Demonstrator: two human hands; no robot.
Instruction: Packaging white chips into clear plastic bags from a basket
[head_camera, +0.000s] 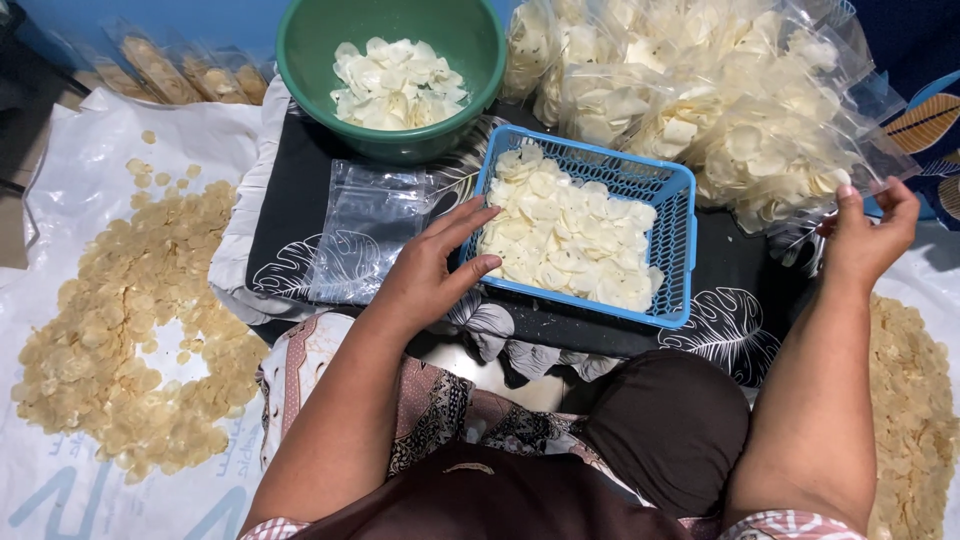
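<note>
A spread of tan, round dried chips (130, 330) lies on the white plastic sheet (60, 480) at the left edge. Empty clear plastic bags (368, 228) rest on the black patterned cloth (290, 190), just beside the left hand (428, 270), whose fingers are spread open, tips touching the near-left corner of the blue plastic basket (680, 215) of pale chips. Behind stands a green round bowl (310, 40). The right hand (868, 235) pinches a clear filled bag (790, 160) at the pile's right edge.

The green bowl (390, 75) loses its far rim to the top edge. The pile of filled clear bags (700, 95) runs off there too. The right-hand heap of tan chips (915, 420) is cut by the right edge.
</note>
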